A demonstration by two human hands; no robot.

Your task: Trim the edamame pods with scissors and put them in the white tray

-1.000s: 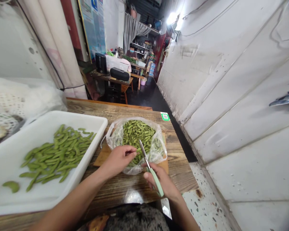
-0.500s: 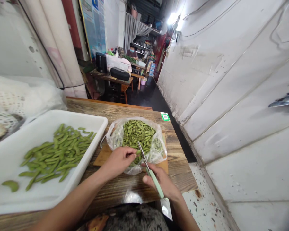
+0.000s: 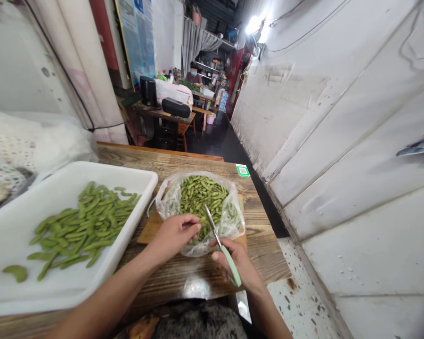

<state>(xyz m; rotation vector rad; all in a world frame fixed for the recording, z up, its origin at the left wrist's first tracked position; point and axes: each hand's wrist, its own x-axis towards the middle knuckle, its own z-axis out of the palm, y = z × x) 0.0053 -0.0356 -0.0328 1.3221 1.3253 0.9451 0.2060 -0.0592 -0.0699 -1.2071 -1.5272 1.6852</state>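
Observation:
Between the thumb and fingers of my left hand point(image 3: 178, 234) is a green edamame pod point(image 3: 202, 220), its tip poking out beside the blades. My right hand point(image 3: 236, 261) grips scissors point(image 3: 220, 240) with pale green handles, blades pointing up and away from me. Both hands are over the near edge of a clear plastic bag point(image 3: 167, 202), its mouth spread wide. Many edamame pods point(image 3: 203, 190) fill the bag, which rests on a wooden board point(image 3: 150, 230). To the left, a white tray point(image 3: 141, 175) holds a loose heap of pods point(image 3: 88, 226).
The wooden table point(image 3: 265, 256) carries a green QR code sticker point(image 3: 242, 170) at its far right corner. White plastic bags point(image 3: 38, 146) crowd the left side. A white wall point(image 3: 339, 188) runs along the right. Farther back, a masked person point(image 3: 193, 77) sits behind another table.
My right hand and the scissors have shifted slightly right and down, and the handles have turned a little. My left hand has barely moved, with the pod's tip now showing more.

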